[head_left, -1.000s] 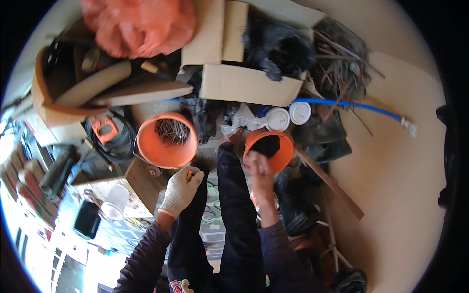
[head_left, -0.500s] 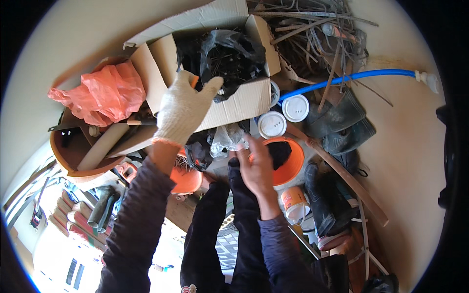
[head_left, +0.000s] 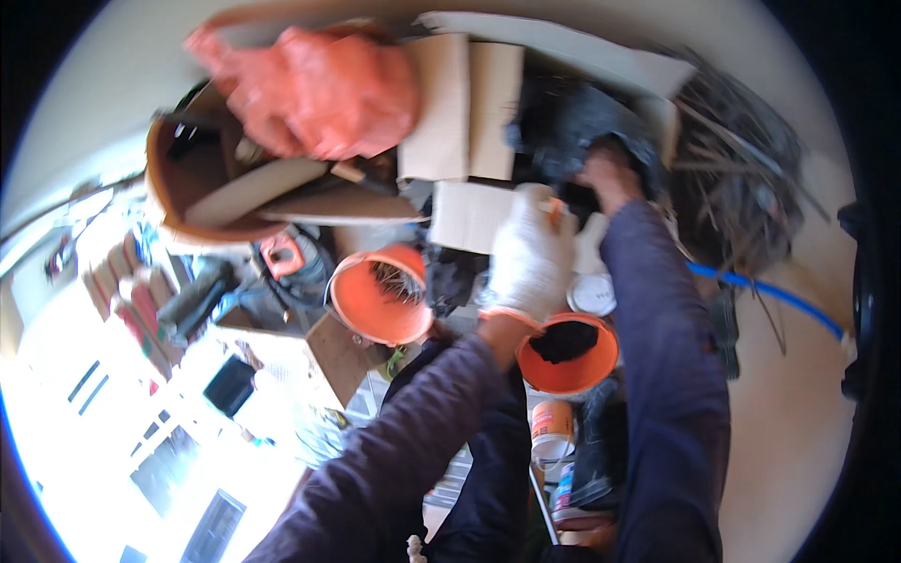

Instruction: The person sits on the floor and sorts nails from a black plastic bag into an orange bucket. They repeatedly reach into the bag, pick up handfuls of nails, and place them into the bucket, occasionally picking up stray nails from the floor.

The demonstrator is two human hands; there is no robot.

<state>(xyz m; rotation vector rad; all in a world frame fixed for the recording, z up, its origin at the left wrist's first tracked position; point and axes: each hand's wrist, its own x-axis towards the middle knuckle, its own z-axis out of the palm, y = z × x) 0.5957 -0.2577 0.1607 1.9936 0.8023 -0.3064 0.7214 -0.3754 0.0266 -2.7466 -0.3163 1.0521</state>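
At twelve o'clock, crumpled black plastic bag in the cardboard box is gripped, seemingly, by the bare right hand; the white-gloved left hand, loosely open, is held beside it.

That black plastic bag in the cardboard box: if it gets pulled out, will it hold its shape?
Probably not. The black plastic bag looks crumpled and thin, so it should sag and deform where the right hand reaches into it. Its glossy folds suggest a slippery surface. The cardboard box wall may snag it.
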